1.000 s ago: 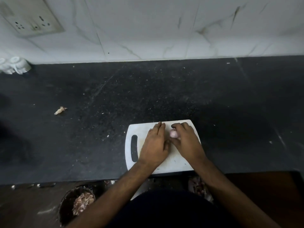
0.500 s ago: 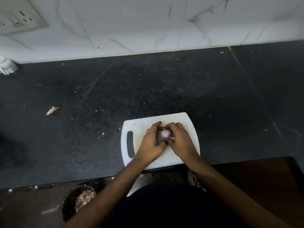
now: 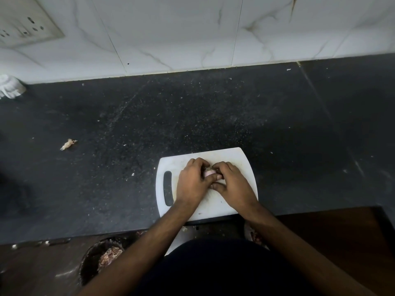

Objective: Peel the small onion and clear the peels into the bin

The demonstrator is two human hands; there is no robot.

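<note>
A small pinkish onion is pinched between the fingertips of both hands above a white cutting board near the counter's front edge. My left hand curls around the onion from the left, and my right hand grips it from the right. Most of the onion is hidden by fingers. On the floor at lower left stands a dark round bin with brownish peels inside. A loose peel scrap lies on the counter far to the left.
The black speckled counter runs to a white marble wall. A socket plate sits on the wall at upper left, and a white object rests at the counter's left end. More peel scraps lie on the floor by my feet.
Both hands closed in around the onion and lifted it between the fingertips; a second ago the left hand lay flat on the board. The camera view shifted slightly.
</note>
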